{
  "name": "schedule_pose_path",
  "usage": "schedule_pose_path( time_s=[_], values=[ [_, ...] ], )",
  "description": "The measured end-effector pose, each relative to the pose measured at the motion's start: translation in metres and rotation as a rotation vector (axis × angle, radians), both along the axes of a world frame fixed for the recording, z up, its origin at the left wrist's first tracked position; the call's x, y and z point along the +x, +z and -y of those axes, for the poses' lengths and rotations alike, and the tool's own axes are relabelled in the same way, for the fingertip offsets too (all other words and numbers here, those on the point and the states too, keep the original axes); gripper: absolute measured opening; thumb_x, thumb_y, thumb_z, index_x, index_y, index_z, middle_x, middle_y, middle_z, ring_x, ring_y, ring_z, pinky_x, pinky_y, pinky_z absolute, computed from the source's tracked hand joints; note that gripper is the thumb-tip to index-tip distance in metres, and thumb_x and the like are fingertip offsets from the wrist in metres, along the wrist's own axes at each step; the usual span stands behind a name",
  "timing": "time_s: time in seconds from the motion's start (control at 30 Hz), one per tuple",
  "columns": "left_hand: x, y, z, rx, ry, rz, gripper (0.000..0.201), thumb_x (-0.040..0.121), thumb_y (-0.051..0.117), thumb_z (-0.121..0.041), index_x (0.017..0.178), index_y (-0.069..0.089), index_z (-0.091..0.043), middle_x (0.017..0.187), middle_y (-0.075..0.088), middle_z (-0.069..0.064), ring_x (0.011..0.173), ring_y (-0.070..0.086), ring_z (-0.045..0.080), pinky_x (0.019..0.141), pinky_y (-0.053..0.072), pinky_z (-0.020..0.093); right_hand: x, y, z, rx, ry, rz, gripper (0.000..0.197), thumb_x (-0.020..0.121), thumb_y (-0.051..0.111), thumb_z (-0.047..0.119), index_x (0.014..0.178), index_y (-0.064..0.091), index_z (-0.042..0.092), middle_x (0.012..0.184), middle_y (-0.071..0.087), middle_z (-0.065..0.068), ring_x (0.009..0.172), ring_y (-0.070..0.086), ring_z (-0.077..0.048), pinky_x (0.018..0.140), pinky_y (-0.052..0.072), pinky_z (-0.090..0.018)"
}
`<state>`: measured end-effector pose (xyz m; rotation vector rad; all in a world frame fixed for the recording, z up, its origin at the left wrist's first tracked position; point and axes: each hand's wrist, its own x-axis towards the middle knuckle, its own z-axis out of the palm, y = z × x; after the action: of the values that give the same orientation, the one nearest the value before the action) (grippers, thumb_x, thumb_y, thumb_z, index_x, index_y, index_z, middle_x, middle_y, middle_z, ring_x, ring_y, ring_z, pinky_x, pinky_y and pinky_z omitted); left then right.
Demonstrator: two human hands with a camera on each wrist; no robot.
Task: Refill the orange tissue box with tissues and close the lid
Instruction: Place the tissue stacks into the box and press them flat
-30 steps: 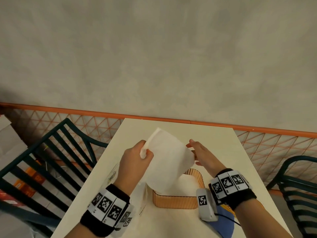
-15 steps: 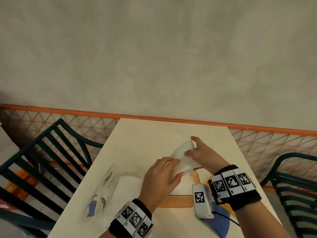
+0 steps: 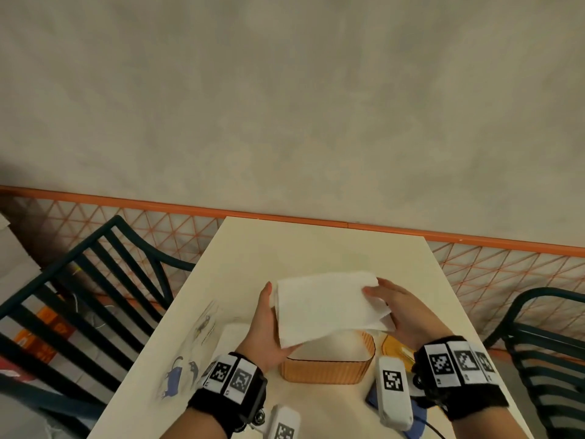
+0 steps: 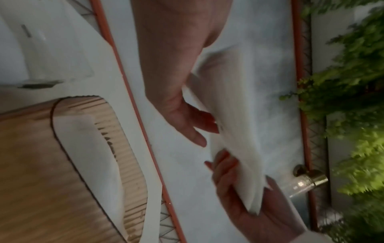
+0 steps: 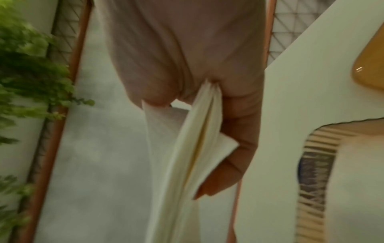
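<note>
A flat stack of white tissues (image 3: 326,304) hangs just above the open orange ribbed tissue box (image 3: 326,370) on the cream table (image 3: 316,245). My left hand (image 3: 264,324) holds the stack's left edge, thumb along the side and fingers underneath. My right hand (image 3: 399,312) pinches the right edge, thumb on top. The left wrist view shows the tissue stack (image 4: 232,131) between both hands and white tissue lying inside the box (image 4: 41,164). In the right wrist view the stack (image 5: 187,164) sits between thumb and fingers. The glossy orange lid (image 3: 391,346) lies right of the box, partly hidden.
A clear wrapper with blue cat prints (image 3: 186,359) lies on the table's left side. A blue object (image 3: 418,421) lies near the front right edge. Dark slatted chairs (image 3: 79,296) (image 3: 544,359) flank the table. An orange mesh fence (image 3: 158,236) and a grey wall stand behind.
Half a second ago both hands pressed bent tissues low over the box. Now they hold the stack flat and higher, and my left hand has shifted to its left edge.
</note>
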<state>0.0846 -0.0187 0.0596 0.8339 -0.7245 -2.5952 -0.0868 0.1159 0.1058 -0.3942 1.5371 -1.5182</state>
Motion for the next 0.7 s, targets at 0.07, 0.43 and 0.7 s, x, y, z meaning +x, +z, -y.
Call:
schedule_pose_path(
  time_s=[0.07,0.43,0.7],
  values=[
    [-0.002,0.004,0.001,-0.046,-0.017,0.087,0.059,0.088,0.035,-0.065,0.115,0.065,-0.021,0.106,0.073,0.009,0.101,0.064,0.027,0.080,0.051,0.037,0.000,-0.013,-0.002,0.069,-0.063,-0.017,0.048,0.093,0.051,0.013,0.138,0.038,0.004,0.127,0.054,-0.015,0.096,0.059,-0.026,0.071,0.051,-0.036],
    [0.002,0.002,-0.001,-0.094,-0.162,0.161,0.036,0.091,0.053,-0.031,0.118,0.061,-0.009,0.100,0.071,0.014,0.091,0.066,0.032,0.073,0.057,0.050,0.004,-0.028,0.006,0.247,-0.077,-0.098,0.058,0.095,0.045,0.010,0.145,0.020,0.020,0.121,0.042,-0.009,0.092,0.051,-0.025,0.066,0.048,-0.033],
    [0.008,0.009,0.003,-0.137,-0.282,0.155,0.051,0.088,0.039,-0.060,0.100,0.074,-0.024,0.090,0.076,0.006,0.074,0.073,0.026,0.057,0.055,0.035,0.006,-0.025,0.003,0.237,-0.030,-0.153,0.038,0.093,0.051,0.022,0.131,0.045,0.018,0.112,0.058,-0.006,0.090,0.056,-0.022,0.066,0.046,-0.031]
  ],
)
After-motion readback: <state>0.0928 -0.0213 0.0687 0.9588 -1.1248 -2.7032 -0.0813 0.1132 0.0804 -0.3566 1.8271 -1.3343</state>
